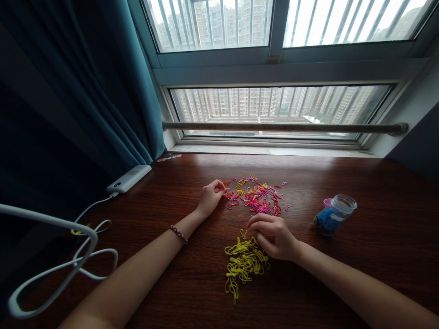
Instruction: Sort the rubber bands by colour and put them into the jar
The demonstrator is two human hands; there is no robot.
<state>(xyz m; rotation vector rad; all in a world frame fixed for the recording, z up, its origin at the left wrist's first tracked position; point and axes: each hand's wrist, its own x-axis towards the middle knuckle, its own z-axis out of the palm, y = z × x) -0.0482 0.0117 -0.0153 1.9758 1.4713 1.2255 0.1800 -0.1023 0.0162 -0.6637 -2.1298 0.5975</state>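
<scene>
A loose pile of small pink and red rubber bands (262, 198), with several yellow ones among them, lies on the brown table. At its left edge my left hand (210, 197) has thumb and fingertips pinched together beside red bands; what lies between them is too small to make out. Nearer to me is a heap of yellow rubber bands (247, 260). My right hand (274, 234) hovers at the heap's upper right, its thumb apart from the bent fingers. One yellow band (243, 234) lies just by its fingertips, at the heap's top.
A clear jar (334, 214) with blue and dark contents and a pink piece leans on the table at right. At left, a white power strip (129, 178) and looped white cable (89, 246) lie beside a blue curtain (137, 91). A barred window (274, 103) stands behind.
</scene>
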